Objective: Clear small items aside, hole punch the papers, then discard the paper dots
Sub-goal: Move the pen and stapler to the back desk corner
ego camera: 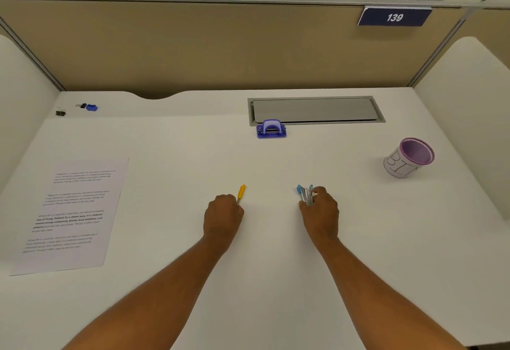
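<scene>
My left hand [223,216] is closed around a small tool with a yellow handle [241,192], whose handle sticks out past my fingers. In my right hand [320,210] is a blue and silver stapler [305,194], its blue ends pointing away from me. Both hands rest on the white desk [276,280] near its middle. A blue hole punch [271,129] stands farther back, just in front of a grey cable tray. Printed papers [71,214] lie flat at the left side. A purple mesh cup wrapped in lettered paper [409,160] stands at the right.
Two black binder clips [61,112] [80,105] and a small blue item [92,107] sit at the far left corner. The grey cable tray lid [314,110] lies flush in the desk at the back. Partition walls close in the back and both sides.
</scene>
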### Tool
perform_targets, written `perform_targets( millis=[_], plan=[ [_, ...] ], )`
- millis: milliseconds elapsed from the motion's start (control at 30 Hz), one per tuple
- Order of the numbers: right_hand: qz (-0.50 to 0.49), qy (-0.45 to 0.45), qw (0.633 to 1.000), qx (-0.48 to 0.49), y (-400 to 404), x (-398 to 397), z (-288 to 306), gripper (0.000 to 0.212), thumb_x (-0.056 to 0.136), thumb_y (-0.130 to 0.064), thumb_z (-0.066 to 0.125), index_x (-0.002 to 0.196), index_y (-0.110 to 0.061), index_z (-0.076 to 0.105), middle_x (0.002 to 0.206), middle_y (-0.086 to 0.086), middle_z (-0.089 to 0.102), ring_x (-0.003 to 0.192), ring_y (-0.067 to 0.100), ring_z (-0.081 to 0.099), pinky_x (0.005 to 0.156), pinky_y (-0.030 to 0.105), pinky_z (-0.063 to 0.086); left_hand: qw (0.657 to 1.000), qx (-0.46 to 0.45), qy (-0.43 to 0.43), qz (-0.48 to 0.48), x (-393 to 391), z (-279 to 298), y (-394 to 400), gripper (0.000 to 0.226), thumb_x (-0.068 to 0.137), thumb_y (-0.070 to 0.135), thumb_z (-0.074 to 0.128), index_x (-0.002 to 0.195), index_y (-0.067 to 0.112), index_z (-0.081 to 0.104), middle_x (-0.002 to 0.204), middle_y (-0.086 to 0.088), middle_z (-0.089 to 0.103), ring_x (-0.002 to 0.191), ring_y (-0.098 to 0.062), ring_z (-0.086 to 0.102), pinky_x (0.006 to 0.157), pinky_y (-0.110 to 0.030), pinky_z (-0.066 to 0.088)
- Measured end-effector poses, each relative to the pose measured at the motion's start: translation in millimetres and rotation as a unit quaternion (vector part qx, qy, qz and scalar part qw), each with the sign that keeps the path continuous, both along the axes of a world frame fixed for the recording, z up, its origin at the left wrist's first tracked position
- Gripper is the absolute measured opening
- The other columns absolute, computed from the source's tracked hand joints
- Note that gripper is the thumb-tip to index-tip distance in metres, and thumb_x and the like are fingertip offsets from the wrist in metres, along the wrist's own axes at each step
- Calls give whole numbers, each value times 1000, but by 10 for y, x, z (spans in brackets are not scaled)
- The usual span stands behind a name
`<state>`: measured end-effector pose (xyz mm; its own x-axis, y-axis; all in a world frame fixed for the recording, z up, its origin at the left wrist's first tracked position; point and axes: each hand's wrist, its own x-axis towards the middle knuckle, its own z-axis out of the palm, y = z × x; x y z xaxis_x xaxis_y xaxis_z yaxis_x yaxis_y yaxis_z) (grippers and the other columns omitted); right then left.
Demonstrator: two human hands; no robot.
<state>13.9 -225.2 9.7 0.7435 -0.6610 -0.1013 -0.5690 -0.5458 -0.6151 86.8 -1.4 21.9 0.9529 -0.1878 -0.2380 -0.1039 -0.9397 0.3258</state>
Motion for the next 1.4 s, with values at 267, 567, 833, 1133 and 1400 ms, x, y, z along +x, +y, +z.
perform_targets(
  millis=[267, 567, 833, 1133, 1400],
  plan=[
    [7, -69, 996, 52, 596, 260, 73, 14, 81, -7, 79, 92, -15, 73, 77, -3, 71, 71, 21, 67, 69, 37, 56, 989, -117, -11, 88, 276, 221, 555, 21, 90, 24, 64, 79, 9, 74, 75, -7, 69, 73, -31, 65, 67, -40, 55],
    [100, -90, 982, 134, 2198, 1284, 234, 26, 81, -12, 85, 89, -28, 67, 83, -15, 70, 77, 10, 69, 72, 33, 57, 956, -166, -69, 230, 1145, 422, 2297, 16, 86, 17, 73, 93, 6, 80, 87, -8, 76, 81, -30, 70, 68, -30, 45],
    [166, -100, 974, 120, 3465, 2574, 218, 20, 82, -12, 81, 99, -18, 73, 91, -7, 73, 83, 14, 69, 76, 37, 58, 940, -174, -115, 270, 2317, 410, 3683, 26, 93, 13, 73, 116, 2, 80, 114, -14, 80, 102, -30, 75, 90, -33, 54],
    [198, -93, 974, 60, 4182, 3999, 0, 19, 86, -17, 81, 99, -21, 68, 90, -10, 66, 82, 16, 66, 79, 36, 60, 948, -155, -134, 244, 3453, 134, 4093, 31, 106, 16, 61, 132, 1, 72, 127, -17, 73, 118, -31, 69, 97, -31, 46],
    [187, -100, 977, 37, 4502, 4687, -247, 25, 87, -17, 79, 109, -18, 66, 95, -7, 62, 87, 17, 65, 79, 34, 57, 951, -116, -136, 251, 4070, -178, 4142, 30, 108, 13, 55, 128, 3, 74, 122, -18, 71, 114, -34, 67, 82, -25, 40]
  ],
)
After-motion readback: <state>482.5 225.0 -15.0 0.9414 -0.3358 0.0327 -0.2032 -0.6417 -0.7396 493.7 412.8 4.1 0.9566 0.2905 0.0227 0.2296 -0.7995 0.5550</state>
